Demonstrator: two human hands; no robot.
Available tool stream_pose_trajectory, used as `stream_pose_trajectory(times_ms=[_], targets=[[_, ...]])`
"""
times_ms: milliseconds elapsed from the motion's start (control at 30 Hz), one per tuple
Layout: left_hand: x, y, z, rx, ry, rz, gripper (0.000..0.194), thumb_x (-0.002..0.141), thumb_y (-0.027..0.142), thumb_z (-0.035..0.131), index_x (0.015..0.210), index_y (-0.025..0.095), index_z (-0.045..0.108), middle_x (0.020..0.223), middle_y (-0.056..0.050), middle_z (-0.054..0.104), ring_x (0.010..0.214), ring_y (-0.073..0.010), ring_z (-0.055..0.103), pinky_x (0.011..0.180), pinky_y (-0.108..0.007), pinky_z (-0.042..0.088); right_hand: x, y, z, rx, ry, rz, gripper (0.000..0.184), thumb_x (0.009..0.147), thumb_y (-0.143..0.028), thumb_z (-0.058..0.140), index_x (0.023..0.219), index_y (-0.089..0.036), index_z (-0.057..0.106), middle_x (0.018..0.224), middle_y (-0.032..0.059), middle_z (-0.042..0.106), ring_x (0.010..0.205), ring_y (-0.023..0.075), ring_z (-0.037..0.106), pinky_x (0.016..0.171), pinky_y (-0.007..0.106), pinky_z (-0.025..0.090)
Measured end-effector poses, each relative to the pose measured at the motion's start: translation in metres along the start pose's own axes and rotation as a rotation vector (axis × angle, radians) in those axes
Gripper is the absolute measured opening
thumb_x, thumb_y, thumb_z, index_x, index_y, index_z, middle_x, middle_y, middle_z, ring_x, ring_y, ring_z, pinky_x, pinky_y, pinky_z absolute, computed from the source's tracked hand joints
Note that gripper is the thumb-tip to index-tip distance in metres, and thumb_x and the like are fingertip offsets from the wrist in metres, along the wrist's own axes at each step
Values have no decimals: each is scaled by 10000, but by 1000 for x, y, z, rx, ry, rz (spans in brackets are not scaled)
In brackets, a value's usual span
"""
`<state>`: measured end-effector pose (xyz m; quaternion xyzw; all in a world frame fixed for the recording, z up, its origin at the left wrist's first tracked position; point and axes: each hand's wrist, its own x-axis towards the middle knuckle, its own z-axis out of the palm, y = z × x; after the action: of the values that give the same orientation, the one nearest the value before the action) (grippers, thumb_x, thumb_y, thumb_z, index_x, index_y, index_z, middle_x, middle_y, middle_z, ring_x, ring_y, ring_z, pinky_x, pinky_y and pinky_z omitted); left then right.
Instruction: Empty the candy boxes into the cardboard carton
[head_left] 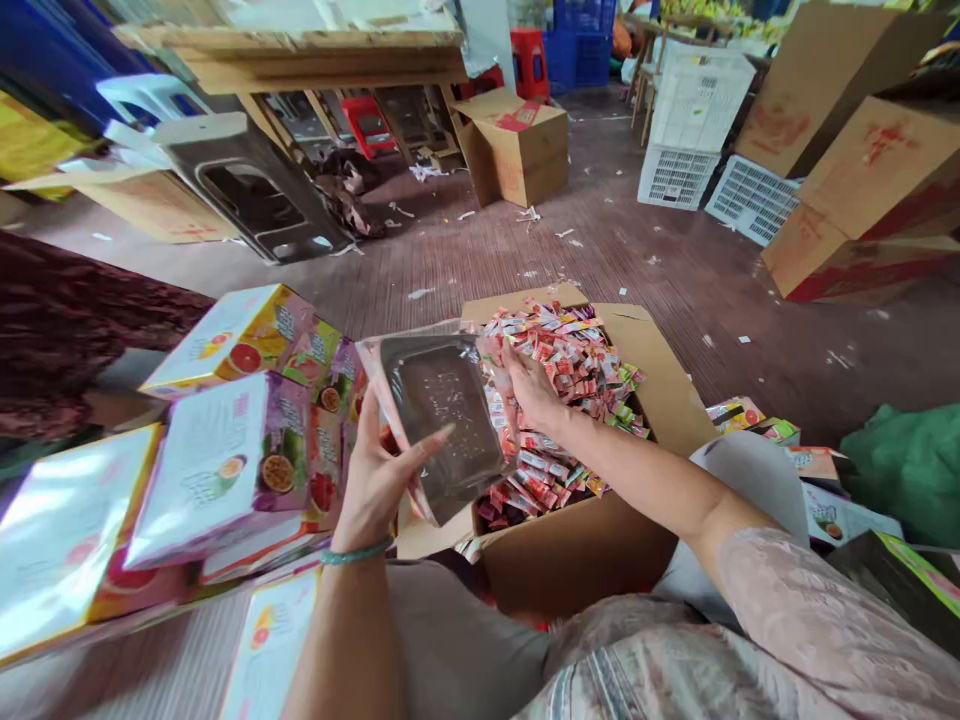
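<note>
The brown floor (675, 290) holds an open candy box (660, 400) in the middle, with a smaller box (517, 145) far behind it, white crates (697, 120) behind on its right, and paper bits all around.

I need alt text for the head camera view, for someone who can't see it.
A person's left hand holds an open clear bag while the right hand reaches into a cardboard box full of small red sachets. Stacked fruit-printed cartons lie at left.
</note>
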<state>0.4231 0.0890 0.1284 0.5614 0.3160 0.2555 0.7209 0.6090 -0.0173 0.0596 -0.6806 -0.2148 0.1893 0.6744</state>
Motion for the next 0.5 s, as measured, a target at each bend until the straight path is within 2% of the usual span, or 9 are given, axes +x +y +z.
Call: stream_pose_trajectory(times_ms=[33,100,167,200,267,333,433,500], targets=[[4,-2,-3,-9,46,50,920,546,112,978,1400,240,662,1090,-18,793,852,-200,736,692,-229,605,11,1,-4,-170,-37,-69,807,1039,-857,317,1269,-228,767,1074,96,756,1123,269,686,1062,454,566],[13,-6,-10,-63,211,104,766,570,160,945,1290,220,692,1024,18,776,795,-158,693,679,-218,591,34,6,-19,-548,-104,-123,751,1032,-838,415,1387,-259,734,1303,125,712,1384,333,558,1262,589,364],[21,-8,-16,-129,357,84,698,563,148,903,1225,206,690,1014,31,762,804,-136,668,695,-208,583,50,18,-37,-892,-227,-13,777,951,-845,596,1505,-304,666,1541,150,587,1542,440,374,1283,739,181],[24,-8,-19,-151,393,60,678,556,144,886,1202,197,688,1018,28,758,815,-134,661,699,-206,581,52,27,-45,-1026,-320,63,831,903,-849,666,1543,-319,635,1638,157,499,1578,495,292,1259,794,135],[26,-8,-21,-181,401,0,621,546,157,862,1140,183,686,998,17,750,807,-141,653,670,-209,575,43,46,-55,-1210,-512,152,930,835,-859,735,1587,-331,589,1753,163,335,1595,566,199,1217,848,127],[26,-7,-21,-202,399,-20,570,519,164,853,1061,175,677,958,12,738,778,-145,640,625,-207,562,20,63,-59,-1300,-606,101,988,826,-879,720,1628,-332,536,1773,178,288,1579,575,227,1203,843,180],[25,-9,-20,-197,430,15,556,493,155,864,1011,181,663,937,19,726,767,-145,629,600,-208,560,-27,81,-62,-1348,-577,-54,991,871,-885,655,1649,-291,503,1703,223,399,1517,542,341,1192,777,284],[25,-12,-19,-191,467,27,554,495,139,858,1013,183,668,944,21,729,780,-147,634,616,-219,581,-55,90,-65,-1367,-543,-130,945,897,-862,644,1623,-268,536,1674,227,438,1509,526,349,1200,742,291]])
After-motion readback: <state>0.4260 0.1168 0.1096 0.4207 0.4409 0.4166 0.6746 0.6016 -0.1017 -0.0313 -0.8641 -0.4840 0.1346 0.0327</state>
